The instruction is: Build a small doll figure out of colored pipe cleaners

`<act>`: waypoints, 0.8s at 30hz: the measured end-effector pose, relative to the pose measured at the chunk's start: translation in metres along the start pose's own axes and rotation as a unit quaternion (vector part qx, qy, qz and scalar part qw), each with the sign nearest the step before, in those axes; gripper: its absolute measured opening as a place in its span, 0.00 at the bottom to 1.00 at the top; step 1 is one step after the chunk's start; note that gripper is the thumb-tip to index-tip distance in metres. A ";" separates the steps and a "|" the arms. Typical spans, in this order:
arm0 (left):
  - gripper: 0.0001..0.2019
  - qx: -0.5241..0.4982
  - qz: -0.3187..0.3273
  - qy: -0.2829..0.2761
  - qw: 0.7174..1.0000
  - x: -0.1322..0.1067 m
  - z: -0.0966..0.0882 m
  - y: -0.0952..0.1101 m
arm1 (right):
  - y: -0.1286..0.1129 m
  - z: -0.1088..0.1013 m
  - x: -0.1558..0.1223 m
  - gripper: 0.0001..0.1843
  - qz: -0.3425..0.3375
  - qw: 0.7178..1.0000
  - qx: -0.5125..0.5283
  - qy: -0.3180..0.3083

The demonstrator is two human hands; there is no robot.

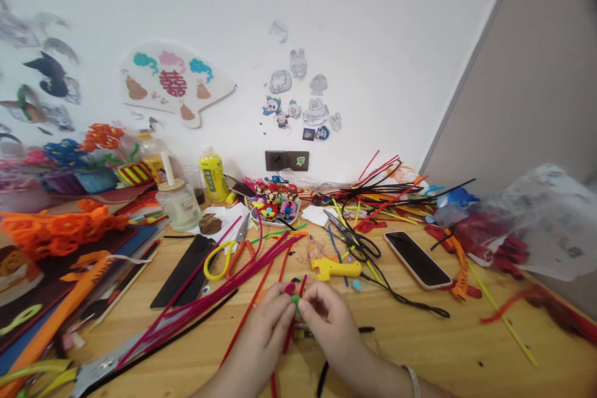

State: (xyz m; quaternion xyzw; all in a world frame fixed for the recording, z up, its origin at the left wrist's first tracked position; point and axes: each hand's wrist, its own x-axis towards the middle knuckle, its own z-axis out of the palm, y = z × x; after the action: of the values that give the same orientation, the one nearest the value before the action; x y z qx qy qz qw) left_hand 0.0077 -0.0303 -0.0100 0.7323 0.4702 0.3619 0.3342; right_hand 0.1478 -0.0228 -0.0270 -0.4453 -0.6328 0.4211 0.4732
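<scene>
Both hands meet low in the middle of the wooden table (420,336). My left hand (263,329) and my right hand (329,320) pinch a small craft piece (293,298) between their fingertips; it shows a pink pom-like bit and a green bit. A red pipe cleaner (289,336) runs down from the piece between the hands. A bundle of magenta pipe cleaners (209,298) lies just left of the hands.
A yellow glue gun (333,268), black scissors (354,242), yellow-handled scissors (221,259) and a phone (416,259) lie beyond the hands. Loose pipe cleaners pile at back right (387,199). A plastic bag (536,224) sits right; orange crafts (56,230), a jar (180,204) left.
</scene>
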 end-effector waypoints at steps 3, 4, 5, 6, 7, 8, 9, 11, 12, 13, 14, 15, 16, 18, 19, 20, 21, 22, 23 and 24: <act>0.15 -0.010 0.001 0.008 1.000 0.003 -0.002 0.004 | 0.000 -0.003 0.001 0.07 -0.020 0.999 -0.028 -0.028; 0.15 -0.014 0.002 0.015 1.000 0.004 -0.003 0.005 | 0.000 -0.004 0.002 0.06 -0.028 0.998 -0.044 -0.036; 0.15 -0.018 0.002 0.024 1.000 0.005 -0.004 0.005 | 0.000 -0.005 0.002 0.04 -0.036 0.996 -0.062 -0.044; 0.15 -0.021 0.002 0.034 0.999 0.006 -0.004 0.005 | 0.000 -0.006 0.002 0.01 -0.044 0.995 -0.079 -0.051; 0.15 -0.022 0.001 0.046 0.999 0.006 -0.005 0.005 | 0.000 -0.006 0.001 0.03 -0.049 0.993 -0.091 -0.055; 0.14 -0.024 -0.002 0.057 0.998 0.006 -0.006 0.004 | 0.000 -0.006 0.001 0.06 -0.053 0.992 -0.098 -0.057; 0.15 -0.024 -0.005 0.068 0.997 0.006 -0.007 0.003 | 0.000 -0.005 0.000 0.07 -0.054 0.992 -0.100 -0.056; 0.15 -0.027 -0.021 0.093 0.995 0.006 -0.009 0.000 | 0.001 -0.004 -0.001 0.07 -0.050 0.993 -0.090 -0.055; 0.15 -0.030 -0.032 0.110 0.993 0.006 -0.009 -0.002 | 0.001 -0.003 -0.003 0.06 -0.045 0.994 -0.084 -0.058; 0.15 -0.035 -0.044 0.126 0.990 0.006 -0.010 -0.004 | 0.002 -0.002 -0.004 0.06 -0.041 0.994 -0.080 -0.061; 0.14 -0.042 -0.054 0.140 0.988 0.005 -0.009 -0.006 | 0.002 -0.001 -0.006 0.06 -0.042 0.994 -0.080 -0.063; 0.15 -0.051 -0.063 0.150 0.985 0.005 -0.009 -0.008 | 0.002 0.001 -0.008 0.07 -0.050 0.993 -0.084 -0.066; 0.15 -0.061 -0.069 0.156 0.983 0.005 -0.007 -0.009 | 0.002 0.003 -0.010 0.08 -0.062 0.991 -0.091 -0.070; 0.17 -0.085 -0.075 0.159 0.981 0.004 -0.004 -0.011 | 0.003 0.007 -0.013 0.09 -0.092 0.986 -0.112 -0.083; 0.18 -0.098 -0.078 0.159 0.979 0.004 -0.002 -0.012 | 0.003 0.009 -0.014 0.10 -0.105 0.982 -0.124 -0.091; 0.18 -0.109 -0.082 0.161 0.977 0.003 -0.001 -0.012 | 0.003 0.011 -0.015 0.11 -0.117 0.979 -0.138 -0.096; 0.19 -0.119 -0.087 0.162 0.976 0.003 0.001 -0.012 | 0.003 0.013 -0.015 0.12 -0.131 0.974 -0.154 -0.098; 0.19 -0.127 -0.090 0.163 0.974 0.003 0.001 -0.013 | 0.002 0.013 -0.015 0.13 -0.149 0.969 -0.168 -0.102; 0.19 -0.130 -0.093 0.163 0.974 0.003 0.001 -0.013 | 0.002 0.013 -0.015 0.14 -0.169 0.963 -0.178 -0.107; 0.19 -0.126 -0.092 0.164 0.974 0.004 0.001 -0.012 | 0.001 0.012 -0.014 0.16 -0.186 0.959 -0.181 -0.113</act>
State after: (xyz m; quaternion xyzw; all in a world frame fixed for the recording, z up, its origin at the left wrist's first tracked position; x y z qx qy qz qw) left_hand 0.0038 -0.0227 -0.0198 0.5683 0.5347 0.5014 0.3739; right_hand 0.1388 -0.0375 -0.0337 -0.3476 -0.8193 0.2518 0.3802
